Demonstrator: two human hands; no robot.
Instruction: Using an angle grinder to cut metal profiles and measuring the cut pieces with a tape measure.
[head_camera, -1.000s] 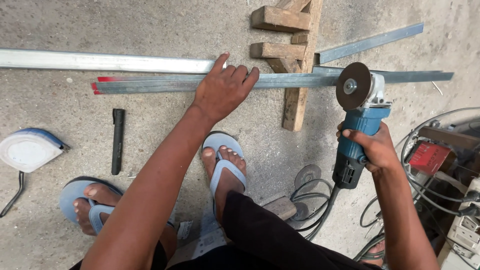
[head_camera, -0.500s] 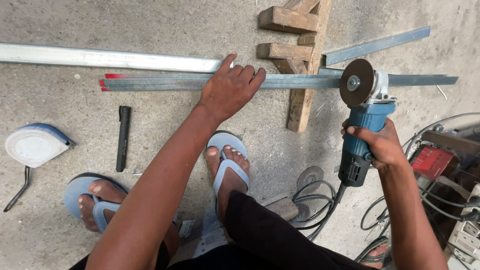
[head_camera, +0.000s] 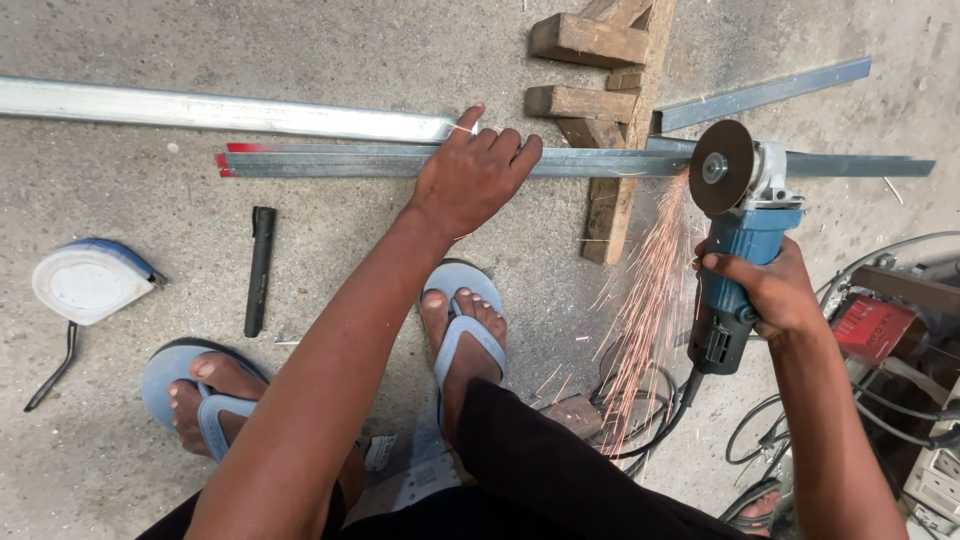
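My left hand (head_camera: 472, 180) presses palm-down on a long grey metal bar (head_camera: 350, 162) with a red-painted left end, lying across a wooden block frame (head_camera: 612, 120). My right hand (head_camera: 768, 292) grips the blue body of an angle grinder (head_camera: 735, 250). Its disc (head_camera: 722, 167) touches the bar to the right of the wood. Orange sparks (head_camera: 645, 290) spray down toward me from the disc.
A second, lighter metal bar (head_camera: 200, 110) lies behind the first, and another bar (head_camera: 760, 95) angles off at the right. A black marker (head_camera: 260, 270) and a white-and-blue tape measure (head_camera: 85, 282) lie at left. My feet in blue sandals (head_camera: 460, 320) stand below. Cables (head_camera: 640, 420) and a socket strip (head_camera: 935, 480) are at right.
The grinder's disc has come down onto the bar and sparks now fly; earlier there were none. My left hand stays pressed on the bar.
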